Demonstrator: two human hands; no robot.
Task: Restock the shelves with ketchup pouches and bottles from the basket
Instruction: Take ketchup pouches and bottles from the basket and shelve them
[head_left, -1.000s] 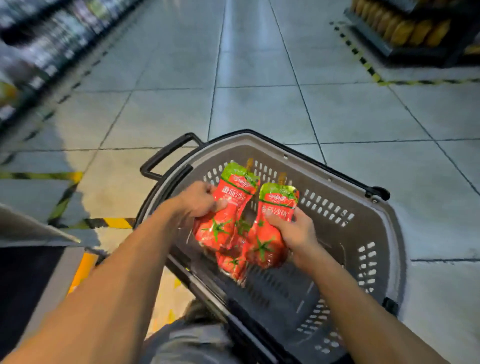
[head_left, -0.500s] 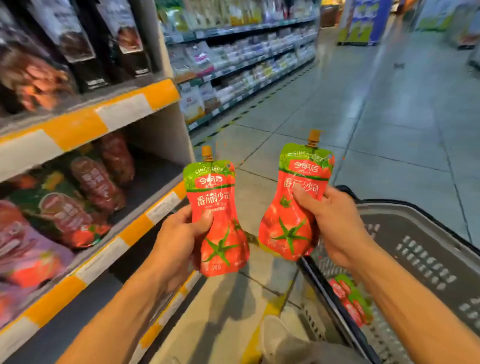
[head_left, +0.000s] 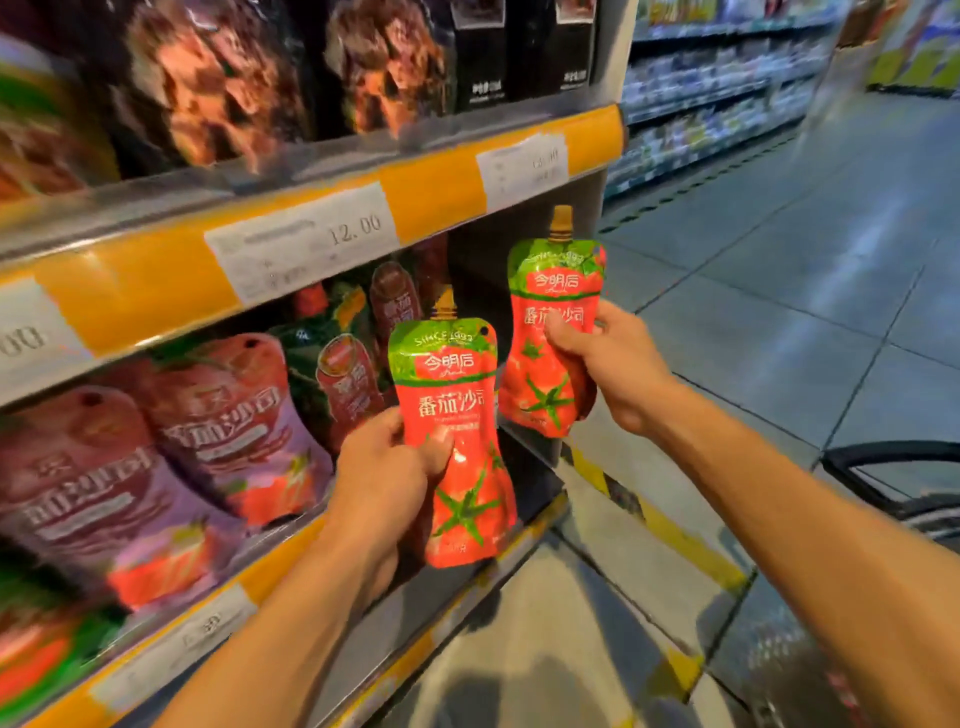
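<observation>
Crowding the shelf (head_left: 311, 218), stocked pouches (head_left: 228, 421) face both held pouches (head_left: 454, 441).

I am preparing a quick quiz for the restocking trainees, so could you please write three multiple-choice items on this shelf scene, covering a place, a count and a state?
1. Where is the red and green spouted ketchup pouch in the right hand?
A. In the basket
B. Held up by the shelf's end
C. On the floor

2. How many such pouches are held?
A. One
B. Two
C. Three

3. How does the left hand stand?
A. Gripping a pouch
B. Flat on the shelf
C. Empty

Answers:
1 B, the right pouch is raised beside the shelf's end panel.
2 B, one per hand.
3 A, its thumb and fingers wrap the left pouch.
</observation>
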